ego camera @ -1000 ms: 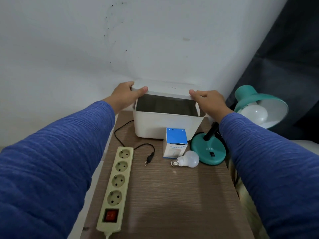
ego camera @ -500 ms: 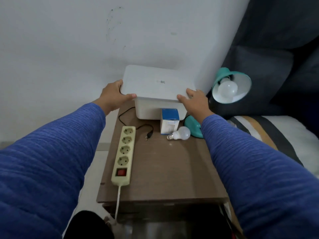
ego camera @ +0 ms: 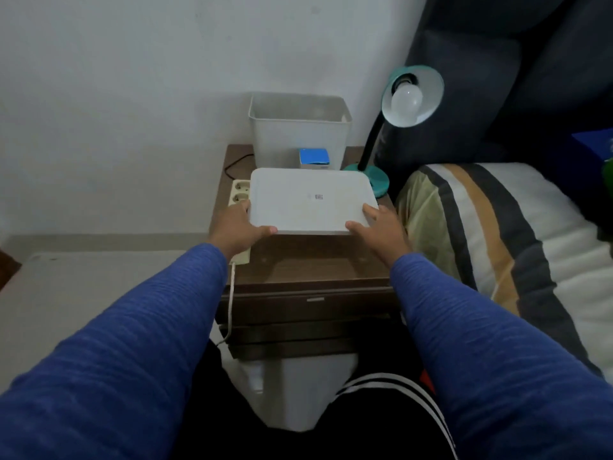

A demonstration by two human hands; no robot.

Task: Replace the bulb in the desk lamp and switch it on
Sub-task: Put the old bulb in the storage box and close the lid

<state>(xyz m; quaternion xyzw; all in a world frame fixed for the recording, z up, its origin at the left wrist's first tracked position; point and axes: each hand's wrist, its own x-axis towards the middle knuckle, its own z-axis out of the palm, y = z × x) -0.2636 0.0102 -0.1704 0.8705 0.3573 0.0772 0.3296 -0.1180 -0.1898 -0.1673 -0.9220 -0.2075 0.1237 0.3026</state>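
Note:
A teal desk lamp (ego camera: 380, 180) stands at the right edge of the brown nightstand (ego camera: 311, 267), its shade turned toward me with a white bulb (ego camera: 407, 100) in the socket. Both hands hold a flat white lid (ego camera: 308, 200) above the nightstand's middle: my left hand (ego camera: 236, 231) grips its near left corner, my right hand (ego camera: 378, 229) its near right corner. The lid hides the loose spare bulb. A blue-topped bulb box (ego camera: 313, 158) stands just behind the lid.
An open white bin (ego camera: 298, 134) stands at the back of the nightstand against the wall. A cream power strip (ego camera: 239, 194) lies along the left side, partly under the lid, its cord hanging down. A striped bed (ego camera: 497, 234) adjoins on the right.
The lid came off the white bin and travelled toward me, now held low over the nightstand's middle. The camera pulled back and tilted down, showing the drawers and my legs.

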